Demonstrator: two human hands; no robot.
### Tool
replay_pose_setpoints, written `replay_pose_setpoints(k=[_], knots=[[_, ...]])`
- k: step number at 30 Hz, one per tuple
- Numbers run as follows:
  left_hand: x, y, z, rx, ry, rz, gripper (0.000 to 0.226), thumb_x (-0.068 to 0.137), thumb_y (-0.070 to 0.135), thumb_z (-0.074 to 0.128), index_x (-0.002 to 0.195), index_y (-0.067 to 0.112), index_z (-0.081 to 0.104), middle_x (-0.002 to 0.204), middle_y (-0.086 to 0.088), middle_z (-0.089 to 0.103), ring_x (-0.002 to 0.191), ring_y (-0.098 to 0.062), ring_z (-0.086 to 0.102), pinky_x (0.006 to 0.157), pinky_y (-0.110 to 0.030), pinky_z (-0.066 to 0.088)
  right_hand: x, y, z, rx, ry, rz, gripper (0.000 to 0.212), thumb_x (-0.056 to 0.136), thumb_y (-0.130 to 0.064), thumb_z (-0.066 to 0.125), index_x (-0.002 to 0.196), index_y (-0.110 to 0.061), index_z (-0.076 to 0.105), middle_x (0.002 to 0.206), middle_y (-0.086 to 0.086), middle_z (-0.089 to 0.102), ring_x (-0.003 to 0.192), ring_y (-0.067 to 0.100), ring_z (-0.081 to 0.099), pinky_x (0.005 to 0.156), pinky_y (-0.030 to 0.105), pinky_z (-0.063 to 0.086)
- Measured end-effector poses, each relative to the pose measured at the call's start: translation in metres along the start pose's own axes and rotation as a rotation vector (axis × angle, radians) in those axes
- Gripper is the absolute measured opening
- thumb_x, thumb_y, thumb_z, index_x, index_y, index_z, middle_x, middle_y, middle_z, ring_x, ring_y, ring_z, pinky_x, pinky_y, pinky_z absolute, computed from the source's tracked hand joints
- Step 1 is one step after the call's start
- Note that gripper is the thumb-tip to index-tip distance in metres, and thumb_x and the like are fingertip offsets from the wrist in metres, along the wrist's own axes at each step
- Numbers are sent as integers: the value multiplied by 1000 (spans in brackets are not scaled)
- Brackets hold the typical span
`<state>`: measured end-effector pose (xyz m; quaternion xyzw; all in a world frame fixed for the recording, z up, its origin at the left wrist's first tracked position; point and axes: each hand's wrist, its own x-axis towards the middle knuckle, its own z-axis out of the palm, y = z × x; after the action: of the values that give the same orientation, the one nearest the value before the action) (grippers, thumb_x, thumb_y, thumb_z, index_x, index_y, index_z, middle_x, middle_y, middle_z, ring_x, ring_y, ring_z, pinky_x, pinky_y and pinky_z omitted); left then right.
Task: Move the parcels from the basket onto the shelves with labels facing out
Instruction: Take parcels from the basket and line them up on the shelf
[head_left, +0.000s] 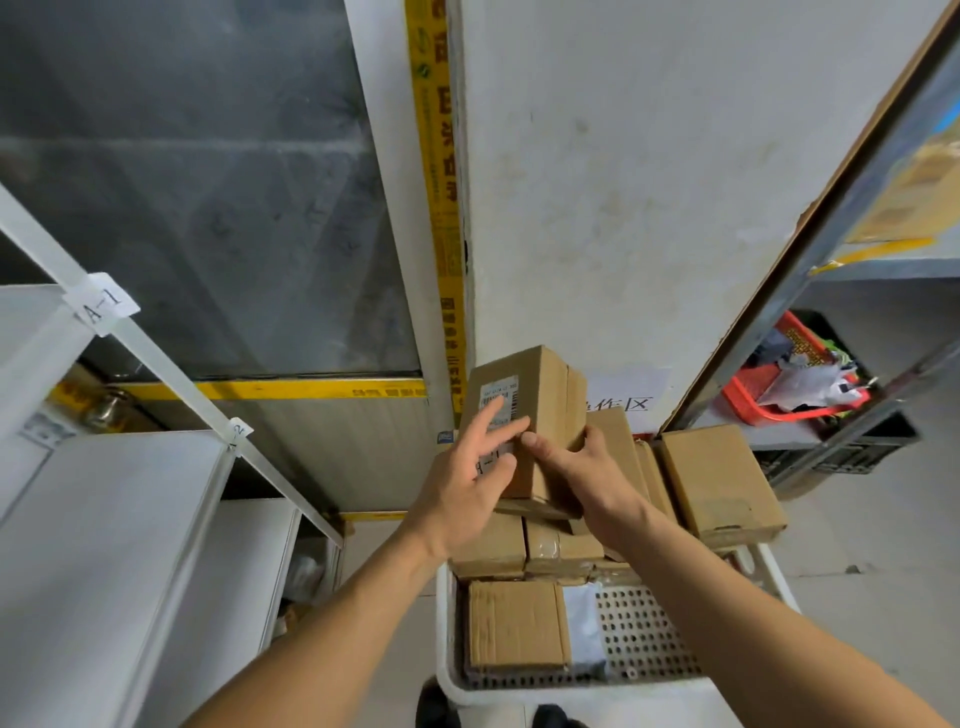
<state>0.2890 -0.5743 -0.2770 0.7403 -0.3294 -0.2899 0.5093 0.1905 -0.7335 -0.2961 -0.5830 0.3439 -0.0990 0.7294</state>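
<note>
A small cardboard parcel (540, 395) with a white barcode label on its near face is held above the white perforated basket (644, 639). My right hand (582, 473) grips its lower right side, thumb on the front. My left hand (475, 483) rests on the labelled face with straight, spread fingers. Several other cardboard parcels (514, 626) lie stacked in the basket, one larger box (719, 480) at its far right. The white shelves (104, 519) marked A-1 and A-2 stand at the left.
A grey metal rack (852, 218) stands at the right with a red basket (779, 389) of odds and ends on it. Ahead is a white wall with a yellow taped strip (441, 208) and a dark glass panel (208, 208).
</note>
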Motion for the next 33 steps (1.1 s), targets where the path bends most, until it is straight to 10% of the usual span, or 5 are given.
replay_pose_setpoints(k=[4,11,17,23,33], knots=[[5,-2,-15,71,235,-88,63,107,33,58,162,37,28,142,24,47,116,17,53,79,-4,49,3,0,-9,75,-100,-36,78,85,-36,81,148,-11,42,131,12,72,120,31,71,94,41,61],[6,-28,-19,-239,59,-300,40,94,56,65,132,52,56,121,18,75,118,-10,70,110,-50,52,-1,-1,-23,62,-219,-14,57,103,-32,58,156,-21,45,147,14,62,137,36,59,116,53,44],[-10,-38,-23,-217,173,-251,33,104,43,62,134,55,55,127,22,72,117,-2,68,108,-42,54,-8,-11,-13,-213,-319,-36,39,108,-47,49,146,-55,46,131,-29,68,119,-8,64,99,28,53],[-53,-35,-44,-101,391,-277,48,94,68,60,140,60,49,128,27,69,121,-4,65,111,-45,51,-10,-22,23,-282,-459,-107,41,110,-40,47,152,-45,48,134,-23,69,124,1,64,87,21,59],[-176,15,-139,-104,753,-178,53,105,31,63,153,45,46,136,23,67,125,0,63,104,-21,49,-52,-58,160,-304,-733,-264,48,107,-29,61,149,-48,48,136,-23,68,122,-1,65,99,31,59]])
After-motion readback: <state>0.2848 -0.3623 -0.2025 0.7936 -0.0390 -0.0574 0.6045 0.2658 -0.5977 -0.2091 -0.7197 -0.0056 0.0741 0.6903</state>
